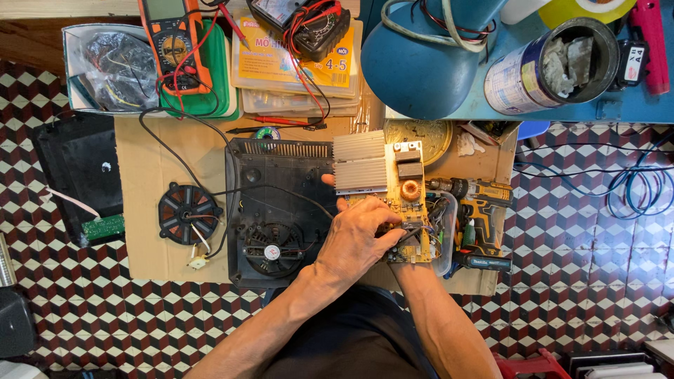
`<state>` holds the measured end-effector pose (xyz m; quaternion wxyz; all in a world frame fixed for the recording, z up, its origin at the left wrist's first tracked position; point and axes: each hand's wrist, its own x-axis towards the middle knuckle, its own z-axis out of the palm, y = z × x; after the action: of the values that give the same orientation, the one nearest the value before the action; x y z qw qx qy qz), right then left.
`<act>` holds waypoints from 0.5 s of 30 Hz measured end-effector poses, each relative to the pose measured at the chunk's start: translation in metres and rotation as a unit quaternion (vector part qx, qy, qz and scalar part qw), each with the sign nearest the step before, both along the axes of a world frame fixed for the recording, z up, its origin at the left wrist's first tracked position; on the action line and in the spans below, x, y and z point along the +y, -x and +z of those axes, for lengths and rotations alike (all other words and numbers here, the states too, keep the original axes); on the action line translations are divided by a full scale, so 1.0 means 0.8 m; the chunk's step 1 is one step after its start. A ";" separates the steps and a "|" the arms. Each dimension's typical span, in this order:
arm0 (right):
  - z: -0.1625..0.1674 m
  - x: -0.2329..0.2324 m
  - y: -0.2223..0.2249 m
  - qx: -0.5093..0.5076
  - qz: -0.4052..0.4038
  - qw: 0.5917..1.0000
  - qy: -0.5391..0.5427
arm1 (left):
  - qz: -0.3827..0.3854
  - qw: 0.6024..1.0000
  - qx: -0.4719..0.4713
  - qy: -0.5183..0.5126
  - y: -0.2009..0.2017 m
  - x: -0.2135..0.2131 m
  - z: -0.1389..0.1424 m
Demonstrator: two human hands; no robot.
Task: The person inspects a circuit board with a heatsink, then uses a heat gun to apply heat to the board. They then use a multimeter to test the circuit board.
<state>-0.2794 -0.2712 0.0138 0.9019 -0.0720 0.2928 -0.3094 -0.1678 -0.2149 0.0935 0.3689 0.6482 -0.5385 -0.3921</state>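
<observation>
- A yellow circuit board (pixel 407 210) with a ribbed aluminium heatsink (pixel 359 162) is held over the right edge of an open black appliance housing (pixel 277 210), which lies on a sheet of cardboard (pixel 144 210) on the tiled floor.
- The left hand (pixel 358 235) is laid across the lower part of the board, fingers curled and gripping its edge.
- The right hand (pixel 401 247) is mostly hidden beneath the left hand and the board; it seems to be clasped on the board's lower end, though its fingers cannot be made out clearly.
- A round copper coil (pixel 410 189) is seen on the board, just above the left hand.
- A small fan (pixel 271 251) sits in the lower part of the housing, left of the hands.
- A flat black induction coil (pixel 187 213) lies on the cardboard, left of the housing, joined to it by a black wire.
- A cordless drill (pixel 477 210) lies just right of the board.
- An orange multimeter (pixel 174 42) rests at the top left, well apart from the hands.
</observation>
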 end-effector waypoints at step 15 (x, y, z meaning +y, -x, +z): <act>0.027 -0.005 -0.002 -0.078 -0.052 0.993 -0.067 | -0.001 1.000 -0.005 0.004 0.001 -0.001 -0.001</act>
<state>-0.2776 -0.2754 0.0351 0.9073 0.0282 0.2448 -0.3407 -0.1684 -0.2156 0.0930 0.3686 0.6484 -0.5424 -0.3866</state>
